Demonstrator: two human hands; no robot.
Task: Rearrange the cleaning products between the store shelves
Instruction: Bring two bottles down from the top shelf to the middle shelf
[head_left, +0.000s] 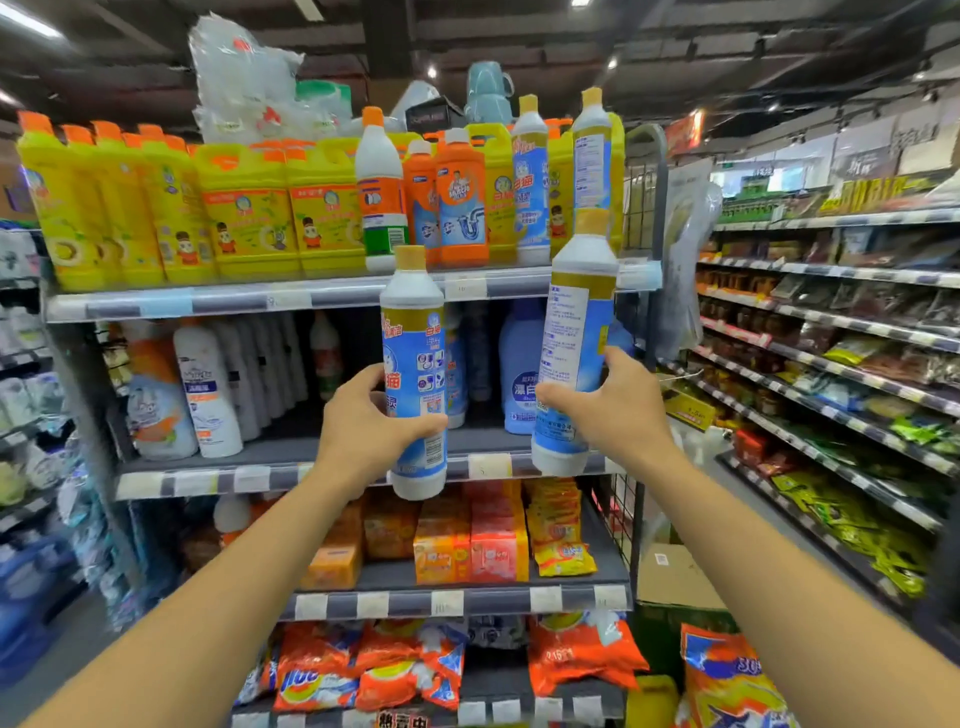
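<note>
The top shelf (291, 300), above both the left grip (363, 431) and right grip (608, 410), carries yellow jugs (249, 218), orange bottles (460, 202) and blue-labelled bottles (531, 182). The middle shelf (208, 480), behind the grips, holds white bottles (208, 395) and a blue bottle (519, 374). Below them, a lower shelf (405, 603) bears orange and pink soap packs (467, 545).

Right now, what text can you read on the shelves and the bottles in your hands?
"白猫": blue-labelled white bottle in the left hand.
"漂白": pale blue bottle, middle shelf.
"30": orange bag, bottom right.
Too small: print on the matching bottle in the right hand; price tags.
</note>
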